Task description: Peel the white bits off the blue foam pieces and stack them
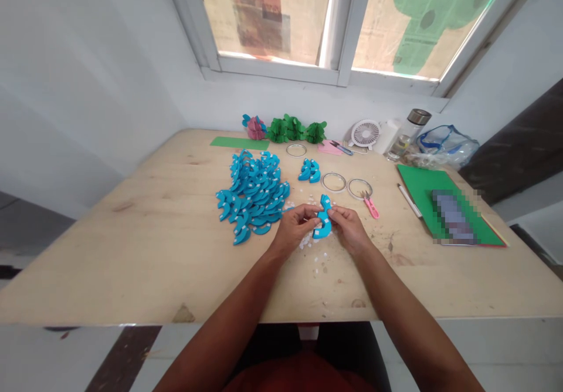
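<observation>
Between my two hands is a curved blue paper piece (323, 227) with small white squares on it. My left hand (298, 223) pinches its left side, and my right hand (349, 223) has its fingers closed on the upper right part. Small white scraps (305, 242) lie on the table beneath and around my hands. Just left of my left hand spreads a large heap of similar blue curved pieces (255, 189), many with white squares. A smaller cluster of blue pieces (309, 170) sits farther back, beyond my hands.
Rolls of tape (334, 173) and pink-handled snips (372, 207) lie right of centre. At the back stand green paper shapes (292, 128), a white fan (365, 134) and a bottle (409, 134). Green sheets (422, 183) with a pen (409, 200) beside them are at the right.
</observation>
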`<action>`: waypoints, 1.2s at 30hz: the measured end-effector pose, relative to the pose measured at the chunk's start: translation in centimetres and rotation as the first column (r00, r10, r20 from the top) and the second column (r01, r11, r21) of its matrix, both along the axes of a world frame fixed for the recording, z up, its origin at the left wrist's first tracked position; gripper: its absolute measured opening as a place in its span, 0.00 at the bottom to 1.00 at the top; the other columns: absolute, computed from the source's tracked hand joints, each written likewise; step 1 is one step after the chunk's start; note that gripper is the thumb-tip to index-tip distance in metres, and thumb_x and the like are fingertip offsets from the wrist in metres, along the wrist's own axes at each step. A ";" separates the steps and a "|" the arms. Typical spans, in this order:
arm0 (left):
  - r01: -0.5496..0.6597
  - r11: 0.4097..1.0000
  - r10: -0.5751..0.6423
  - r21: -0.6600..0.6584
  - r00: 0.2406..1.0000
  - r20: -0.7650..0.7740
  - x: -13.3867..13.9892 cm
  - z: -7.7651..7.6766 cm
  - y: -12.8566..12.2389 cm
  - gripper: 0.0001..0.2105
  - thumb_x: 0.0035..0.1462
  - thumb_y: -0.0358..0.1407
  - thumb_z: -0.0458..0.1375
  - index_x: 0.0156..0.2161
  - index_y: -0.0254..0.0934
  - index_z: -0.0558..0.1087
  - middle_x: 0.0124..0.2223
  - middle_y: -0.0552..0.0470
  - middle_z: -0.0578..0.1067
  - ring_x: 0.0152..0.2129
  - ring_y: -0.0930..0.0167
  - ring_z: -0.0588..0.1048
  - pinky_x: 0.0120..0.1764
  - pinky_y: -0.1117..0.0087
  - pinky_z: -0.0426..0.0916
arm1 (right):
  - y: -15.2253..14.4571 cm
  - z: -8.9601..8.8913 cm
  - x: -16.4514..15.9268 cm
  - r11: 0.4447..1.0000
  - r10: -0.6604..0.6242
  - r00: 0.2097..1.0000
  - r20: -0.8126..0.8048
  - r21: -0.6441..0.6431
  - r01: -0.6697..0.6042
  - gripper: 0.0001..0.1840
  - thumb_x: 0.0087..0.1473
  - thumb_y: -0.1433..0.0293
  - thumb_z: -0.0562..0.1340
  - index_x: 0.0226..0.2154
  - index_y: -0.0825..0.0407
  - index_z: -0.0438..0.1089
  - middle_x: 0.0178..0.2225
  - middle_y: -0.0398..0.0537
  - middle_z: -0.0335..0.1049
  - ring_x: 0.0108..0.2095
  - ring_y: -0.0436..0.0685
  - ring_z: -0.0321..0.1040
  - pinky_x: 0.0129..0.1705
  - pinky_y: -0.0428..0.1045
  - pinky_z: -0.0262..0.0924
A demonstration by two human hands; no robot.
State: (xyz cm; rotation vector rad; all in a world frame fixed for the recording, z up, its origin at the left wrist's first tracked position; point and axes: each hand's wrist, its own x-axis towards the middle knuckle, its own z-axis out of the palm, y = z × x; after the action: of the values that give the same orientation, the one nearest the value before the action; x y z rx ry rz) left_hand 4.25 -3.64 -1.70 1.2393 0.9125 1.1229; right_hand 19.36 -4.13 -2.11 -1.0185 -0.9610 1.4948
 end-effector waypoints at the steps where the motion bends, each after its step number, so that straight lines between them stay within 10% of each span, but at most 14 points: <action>1: 0.004 1.000 -0.004 0.004 1.000 -0.001 0.0 0.0 0.0 0.11 0.41 0.37 0.63 0.33 0.36 0.75 0.29 0.52 0.74 0.26 0.72 0.73 0.31 0.70 0.69 | 0.0 0.1 0.0 1.000 0.001 1.000 -0.002 -0.001 -0.001 0.14 0.39 0.60 0.67 0.20 0.53 0.69 0.18 0.41 0.64 0.19 0.48 0.57 0.25 0.45 0.52; 23: 0.076 0.989 -0.060 0.126 0.991 -0.120 -0.9 -0.2 0.5 0.09 0.42 0.37 0.63 0.32 0.36 0.74 0.27 0.52 0.75 0.25 0.71 0.73 0.30 0.70 0.68 | 0.0 0.0 0.0 1.000 0.016 0.999 0.042 -0.015 -0.016 0.13 0.40 0.61 0.67 0.19 0.53 0.70 0.17 0.41 0.65 0.18 0.48 0.56 0.23 0.45 0.50; 36: 0.084 0.994 -0.076 -0.074 0.992 0.100 -1.9 0.1 1.2 0.18 0.42 0.37 0.64 0.41 0.34 0.72 0.27 0.53 0.73 0.22 0.75 0.70 0.28 0.73 0.66 | -0.3 -0.3 0.2 0.988 0.151 0.987 0.045 0.022 -0.152 0.13 0.43 0.61 0.66 0.24 0.55 0.73 0.21 0.43 0.68 0.23 0.50 0.61 0.28 0.45 0.55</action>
State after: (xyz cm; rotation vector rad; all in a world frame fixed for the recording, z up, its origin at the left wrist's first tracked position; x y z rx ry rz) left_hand 2.35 -2.41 -1.61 1.1385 0.8187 1.0650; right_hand 19.56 -4.39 -2.43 -0.9806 -1.1065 1.5864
